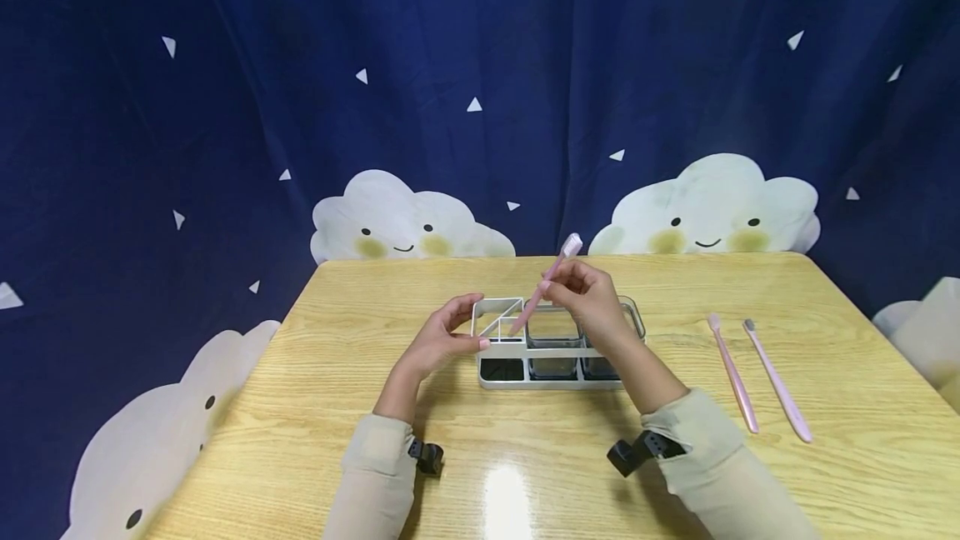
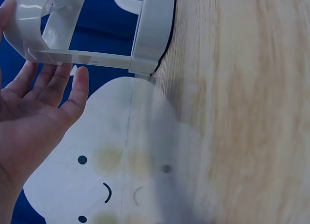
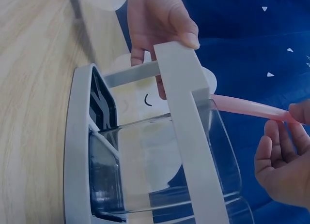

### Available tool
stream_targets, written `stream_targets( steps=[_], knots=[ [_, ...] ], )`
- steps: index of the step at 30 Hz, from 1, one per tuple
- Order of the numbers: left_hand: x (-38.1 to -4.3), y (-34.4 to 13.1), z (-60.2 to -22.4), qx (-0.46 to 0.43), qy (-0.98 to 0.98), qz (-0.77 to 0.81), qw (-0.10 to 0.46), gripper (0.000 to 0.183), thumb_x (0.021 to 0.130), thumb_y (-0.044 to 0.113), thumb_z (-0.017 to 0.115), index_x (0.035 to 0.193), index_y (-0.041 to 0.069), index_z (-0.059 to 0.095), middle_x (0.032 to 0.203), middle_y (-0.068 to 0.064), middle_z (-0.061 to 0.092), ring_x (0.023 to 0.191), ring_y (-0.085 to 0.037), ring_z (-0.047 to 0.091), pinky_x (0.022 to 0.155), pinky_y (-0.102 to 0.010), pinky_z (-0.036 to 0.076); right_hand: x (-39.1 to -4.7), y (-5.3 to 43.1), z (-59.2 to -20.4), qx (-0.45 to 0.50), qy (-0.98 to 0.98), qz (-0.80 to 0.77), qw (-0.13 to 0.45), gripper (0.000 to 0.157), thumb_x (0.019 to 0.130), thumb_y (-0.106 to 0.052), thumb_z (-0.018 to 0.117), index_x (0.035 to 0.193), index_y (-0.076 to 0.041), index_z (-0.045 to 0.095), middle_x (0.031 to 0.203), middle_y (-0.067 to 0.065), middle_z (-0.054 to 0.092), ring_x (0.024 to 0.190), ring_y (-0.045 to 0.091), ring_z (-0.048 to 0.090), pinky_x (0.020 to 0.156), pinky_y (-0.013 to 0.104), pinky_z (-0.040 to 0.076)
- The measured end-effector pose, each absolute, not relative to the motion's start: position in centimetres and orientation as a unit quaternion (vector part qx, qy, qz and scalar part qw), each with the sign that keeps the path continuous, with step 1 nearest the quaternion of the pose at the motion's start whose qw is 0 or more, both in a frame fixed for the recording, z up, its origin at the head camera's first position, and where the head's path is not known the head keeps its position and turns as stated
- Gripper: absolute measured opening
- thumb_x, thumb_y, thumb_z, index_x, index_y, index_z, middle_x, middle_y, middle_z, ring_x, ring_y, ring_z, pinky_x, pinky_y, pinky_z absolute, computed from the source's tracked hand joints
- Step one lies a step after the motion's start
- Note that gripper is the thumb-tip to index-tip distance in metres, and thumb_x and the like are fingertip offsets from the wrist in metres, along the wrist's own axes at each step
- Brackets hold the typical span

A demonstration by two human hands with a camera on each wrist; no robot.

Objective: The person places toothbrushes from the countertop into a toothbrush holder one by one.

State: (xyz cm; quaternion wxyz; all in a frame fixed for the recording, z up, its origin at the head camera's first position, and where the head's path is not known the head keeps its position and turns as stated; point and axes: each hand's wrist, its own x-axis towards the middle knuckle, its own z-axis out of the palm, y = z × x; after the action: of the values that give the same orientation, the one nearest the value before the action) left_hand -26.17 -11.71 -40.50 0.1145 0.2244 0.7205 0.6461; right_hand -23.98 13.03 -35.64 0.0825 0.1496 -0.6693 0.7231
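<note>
A white toothbrush holder [image 1: 501, 349] with clear cups [image 1: 553, 367] stands on the wooden table. My left hand [image 1: 442, 335] grips the upper frame at its left end, thumb at the front and fingers behind. Between the thumb and fingers of my right hand [image 1: 588, 300] is a pink toothbrush [image 1: 552, 269], bristles up and tilted. Its handle end reaches the divided top openings at the holder's left. In the right wrist view, the handle [image 3: 252, 107] meets the holder's top edge; how deep the tip sits is hidden.
Two more toothbrushes lie on the table at the right: a pink one [image 1: 733, 375] and a lighter pink one with a grey head [image 1: 778, 382]. A dark blue curtain [image 1: 420, 48] with clouds hangs behind the table [image 1: 360, 482].
</note>
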Motion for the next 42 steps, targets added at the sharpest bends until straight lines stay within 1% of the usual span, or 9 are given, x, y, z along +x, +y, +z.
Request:
stream_targets(
  steps=[3,5,7,11,14,20,27,35,42],
  knots=[
    [-25.5,-11.6,-39.7,0.227,0.721,0.645,0.111,0.069,0.077,-0.006,0.07,0.138,-0.003,0.037,0.131,-0.023,0.044,0.125,-0.037,0.037,0.093,-0.039,0.041,-24.1,12.7,-36.0,0.152,-0.681,0.712,0.079,0.007,0.083,0.0,0.065,0.089,0.002,0.062,0.087,0.008,0.061,0.077,0.014,0.057,0.065,0.023,0.048],
    [-25.3,-11.5,-39.6,0.227,0.722,0.645,0.109,0.069,0.077,-0.006,0.069,0.138,-0.003,0.037,0.131,-0.023,0.044,0.125,-0.037,0.037,0.094,-0.04,0.04,-24.1,12.5,-36.1,0.154,-0.686,0.707,0.078,0.008,0.083,0.002,0.065,0.089,0.004,0.061,0.089,0.009,0.063,0.078,0.015,0.058,0.065,0.022,0.047],
    [-25.2,-11.5,-39.6,0.228,0.722,0.645,0.109,0.069,0.077,-0.006,0.069,0.138,-0.005,0.036,0.132,-0.024,0.044,0.126,-0.038,0.036,0.094,-0.041,0.04,-24.1,12.4,-36.4,0.159,-0.691,0.701,0.076,0.008,0.083,0.002,0.066,0.089,0.005,0.061,0.092,0.013,0.063,0.079,0.015,0.058,0.064,0.022,0.047],
    [-25.3,-11.6,-39.6,0.225,0.723,0.643,0.111,0.07,0.077,-0.006,0.07,0.138,-0.004,0.036,0.133,-0.023,0.043,0.126,-0.037,0.036,0.094,-0.04,0.04,-24.1,12.2,-36.8,0.175,-0.701,0.687,0.081,0.016,0.083,-0.001,0.067,0.093,0.011,0.061,0.09,0.015,0.065,0.075,0.014,0.059,0.063,0.023,0.048],
    [-25.3,-11.6,-39.6,0.225,0.722,0.644,0.112,0.069,0.077,-0.006,0.07,0.138,-0.003,0.037,0.133,-0.024,0.043,0.126,-0.038,0.036,0.093,-0.039,0.041,-24.3,12.1,-37.1,0.181,-0.71,0.675,0.088,0.019,0.085,-0.004,0.066,0.093,0.012,0.062,0.089,0.011,0.067,0.074,0.013,0.058,0.062,0.022,0.048],
    [-25.3,-11.6,-39.6,0.227,0.722,0.644,0.112,0.069,0.077,-0.006,0.069,0.138,-0.004,0.036,0.132,-0.025,0.043,0.125,-0.041,0.035,0.092,-0.038,0.042,-24.5,11.8,-37.6,0.173,-0.736,0.65,0.078,0.013,0.084,-0.005,0.068,0.09,0.007,0.065,0.089,0.011,0.067,0.07,0.012,0.055,0.059,0.022,0.044],
    [-25.4,-11.7,-39.5,0.223,0.725,0.642,0.111,0.07,0.077,-0.005,0.07,0.138,-0.005,0.036,0.132,-0.023,0.044,0.125,-0.04,0.036,0.094,-0.04,0.04,-24.7,11.6,-37.6,0.164,-0.757,0.629,0.069,0.013,0.082,-0.002,0.069,0.09,0.008,0.065,0.087,0.016,0.065,0.068,0.014,0.055,0.059,0.022,0.046],
    [-25.5,-11.6,-39.5,0.223,0.725,0.642,0.112,0.069,0.077,-0.005,0.07,0.137,-0.002,0.039,0.132,-0.022,0.044,0.125,-0.041,0.036,0.094,-0.041,0.04,-24.8,11.4,-37.5,0.166,-0.791,0.586,0.056,0.007,0.081,-0.001,0.069,0.086,0.003,0.068,0.08,0.01,0.065,0.069,0.018,0.055,0.059,0.024,0.047],
    [-25.4,-11.6,-39.5,0.224,0.724,0.642,0.114,0.071,0.077,-0.005,0.07,0.139,-0.005,0.035,0.132,-0.023,0.044,0.125,-0.041,0.035,0.094,-0.042,0.04,-24.8,11.2,-37.6,0.16,-0.817,0.55,0.068,0.004,0.08,-0.002,0.07,0.083,0.0,0.069,0.075,0.004,0.064,0.067,0.017,0.057,0.059,0.026,0.048]
  ],
)
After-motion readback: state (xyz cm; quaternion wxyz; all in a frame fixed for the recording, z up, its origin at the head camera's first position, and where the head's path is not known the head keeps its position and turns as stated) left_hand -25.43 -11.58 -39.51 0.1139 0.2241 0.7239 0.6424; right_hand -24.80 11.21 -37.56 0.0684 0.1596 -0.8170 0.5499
